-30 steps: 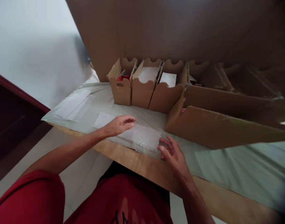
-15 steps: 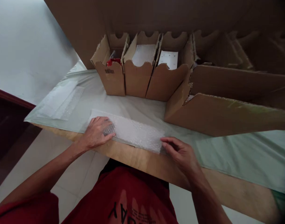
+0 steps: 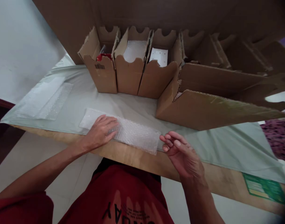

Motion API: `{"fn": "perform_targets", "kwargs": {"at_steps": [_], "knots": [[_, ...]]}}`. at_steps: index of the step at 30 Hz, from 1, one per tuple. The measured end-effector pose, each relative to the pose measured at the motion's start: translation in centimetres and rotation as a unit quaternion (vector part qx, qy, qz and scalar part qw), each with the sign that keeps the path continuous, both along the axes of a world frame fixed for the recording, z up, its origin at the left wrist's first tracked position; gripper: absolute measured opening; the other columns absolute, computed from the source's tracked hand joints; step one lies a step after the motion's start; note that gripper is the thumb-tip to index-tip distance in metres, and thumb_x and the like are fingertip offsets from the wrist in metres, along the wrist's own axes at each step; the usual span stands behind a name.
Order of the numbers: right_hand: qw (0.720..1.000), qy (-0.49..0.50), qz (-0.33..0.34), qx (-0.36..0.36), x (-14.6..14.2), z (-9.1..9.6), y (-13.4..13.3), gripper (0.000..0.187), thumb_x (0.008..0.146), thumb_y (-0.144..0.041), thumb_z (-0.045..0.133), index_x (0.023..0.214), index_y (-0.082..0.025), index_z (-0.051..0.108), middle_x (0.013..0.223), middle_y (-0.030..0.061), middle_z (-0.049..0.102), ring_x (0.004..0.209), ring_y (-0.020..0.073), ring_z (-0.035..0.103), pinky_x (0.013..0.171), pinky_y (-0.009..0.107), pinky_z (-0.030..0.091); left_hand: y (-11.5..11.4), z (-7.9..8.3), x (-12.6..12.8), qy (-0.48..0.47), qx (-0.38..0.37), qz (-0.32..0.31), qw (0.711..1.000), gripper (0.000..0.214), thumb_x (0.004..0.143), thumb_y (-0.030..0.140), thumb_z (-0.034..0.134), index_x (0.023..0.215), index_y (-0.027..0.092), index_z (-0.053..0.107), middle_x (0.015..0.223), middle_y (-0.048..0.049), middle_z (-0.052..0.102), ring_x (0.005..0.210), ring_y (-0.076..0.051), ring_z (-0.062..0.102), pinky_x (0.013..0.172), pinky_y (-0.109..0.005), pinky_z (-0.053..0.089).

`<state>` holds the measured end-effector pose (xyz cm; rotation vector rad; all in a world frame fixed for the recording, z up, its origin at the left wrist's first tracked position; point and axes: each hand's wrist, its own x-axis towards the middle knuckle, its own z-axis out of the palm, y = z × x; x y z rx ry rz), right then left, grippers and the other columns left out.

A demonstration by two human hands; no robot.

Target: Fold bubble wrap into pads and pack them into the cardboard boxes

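Observation:
A strip of bubble wrap (image 3: 135, 134) lies flat along the near edge of the table (image 3: 137, 157), on a pale green sheet (image 3: 217, 146). My left hand (image 3: 101, 130) rests flat on the strip's left part, fingers stretched out. My right hand (image 3: 179, 152) hovers just off the strip's right end, fingers loosely curled and apart, holding nothing.
A row of open cardboard bins (image 3: 128, 67) stands at the back; one holds something red (image 3: 101, 56), two hold white sheets. A long cardboard box (image 3: 209, 105) lies to the right. More bubble wrap (image 3: 46, 96) lies at far left. A green card (image 3: 263, 188) sits at right.
My left hand came down from above the strip and now presses flat on its left part. My right hand lifted off the strip's right end. The view has shifted to the right.

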<state>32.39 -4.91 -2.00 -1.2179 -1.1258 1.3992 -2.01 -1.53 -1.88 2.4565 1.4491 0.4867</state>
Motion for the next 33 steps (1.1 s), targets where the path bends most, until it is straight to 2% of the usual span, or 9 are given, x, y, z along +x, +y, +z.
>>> {"fn": "perform_targets", "kwargs": {"at_steps": [3, 6, 10, 16, 20, 24, 26, 30, 33], "knots": [[0.998, -0.045, -0.019, 0.028, 0.6, -0.6, -0.4, 0.029, 0.093, -0.046, 0.065, 0.118, -0.033, 0.072, 0.115, 0.0075, 0.077, 0.111, 0.0314, 0.072, 0.074, 0.042, 0.062, 0.1, 0.4, -1.1, 0.002, 0.020, 0.000, 1.000, 0.029, 0.094, 0.033, 0.059, 0.118, 0.023, 0.073, 0.130, -0.0102, 0.072, 0.125, -0.030, 0.064, 0.121, -0.057, 0.035], [0.972, -0.201, 0.016, 0.121, 1.1, -0.5, -0.8, 0.030, 0.093, -0.038, 0.069, 0.122, -0.033, 0.072, 0.130, 0.0069, 0.071, 0.116, 0.0292, 0.068, 0.088, 0.045, 0.061, -0.4, 0.3, -1.4, 0.003, 0.026, -0.023, 0.999, 0.033, 0.092, 0.040, 0.064, 0.118, 0.022, 0.072, 0.131, -0.0116, 0.072, 0.126, -0.031, 0.064, 0.119, -0.057, 0.037], [0.887, -0.338, 0.143, 0.279, 0.1, -0.2, -0.9, 0.030, 0.097, -0.026, 0.064, 0.127, -0.028, 0.069, 0.137, 0.0081, 0.067, 0.127, 0.0273, 0.062, 0.106, 0.049, 0.053, -0.7, -0.5, -0.4, 0.002, 0.025, -0.042, 0.999, 0.030, 0.095, 0.037, 0.061, 0.118, 0.020, 0.072, 0.133, -0.0138, 0.070, 0.127, -0.031, 0.063, 0.115, -0.056, 0.042], [0.770, -0.505, 0.165, 0.354, -2.9, -2.3, 0.8, 0.020, 0.098, -0.014, 0.057, 0.101, -0.021, 0.075, 0.118, 0.0094, 0.076, 0.103, 0.0276, 0.069, 0.085, 0.043, 0.055, -0.2, -1.0, 0.4, 0.022, 0.024, -0.070, 0.997, 0.033, 0.092, 0.035, 0.065, 0.119, 0.018, 0.072, 0.133, -0.0165, 0.068, 0.123, -0.034, 0.063, 0.108, -0.057, 0.047], [0.759, -0.511, 0.160, 0.369, -3.2, -2.7, 1.5, 0.020, 0.100, -0.013, 0.054, 0.095, -0.017, 0.074, 0.110, 0.0084, 0.077, 0.093, 0.0251, 0.068, 0.081, 0.040, 0.053, -0.3, -0.7, 0.3, 0.024, 0.033, -0.076, 0.996, 0.041, 0.091, 0.043, 0.068, 0.121, 0.016, 0.070, 0.133, -0.0178, 0.068, 0.122, -0.035, 0.064, 0.109, -0.057, 0.045], [0.740, -0.528, 0.188, 0.371, -3.0, -2.3, 1.2, 0.016, 0.099, -0.017, 0.059, 0.106, -0.018, 0.073, 0.118, 0.0100, 0.075, 0.102, 0.0276, 0.066, 0.086, 0.043, 0.051, -0.3, -0.5, 0.6, 0.022, 0.032, -0.068, 0.997, 0.043, 0.090, 0.044, 0.068, 0.122, 0.015, 0.070, 0.130, -0.0174, 0.069, 0.118, -0.036, 0.064, 0.104, -0.055, 0.047], [0.738, -0.531, 0.181, 0.376, -3.1, -2.4, 1.2, 0.019, 0.099, -0.014, 0.056, 0.099, -0.019, 0.074, 0.116, 0.0094, 0.075, 0.101, 0.0266, 0.066, 0.085, 0.041, 0.051, -0.3, -0.4, 0.8, 0.018, 0.030, -0.062, 0.997, 0.044, 0.089, 0.044, 0.068, 0.123, 0.016, 0.069, 0.127, -0.0165, 0.069, 0.116, -0.036, 0.065, 0.102, -0.055, 0.049], [0.777, -0.483, 0.165, 0.368, -3.3, -2.6, 1.9, 0.023, 0.101, -0.016, 0.053, 0.090, -0.019, 0.073, 0.107, 0.0085, 0.077, 0.094, 0.0246, 0.067, 0.083, 0.038, 0.052, -0.4, 0.0, 1.3, 0.027, 0.034, -0.062, 0.997, 0.048, 0.089, 0.049, 0.068, 0.122, 0.013, 0.068, 0.123, -0.0175, 0.070, 0.111, -0.035, 0.066, 0.099, -0.054, 0.050], [0.818, -0.446, 0.182, 0.315, -3.2, -1.3, 2.5, 0.023, 0.103, -0.022, 0.050, 0.092, -0.020, 0.070, 0.100, 0.0070, 0.077, 0.090, 0.0234, 0.069, 0.084, 0.038, 0.051, -0.5, 0.5, 1.7, 0.039, 0.042, -0.059, 0.997, 0.053, 0.087, 0.052, 0.070, 0.123, 0.014, 0.068, 0.127, -0.0185, 0.069, 0.114, -0.036, 0.065, 0.103, -0.055, 0.049]]}}
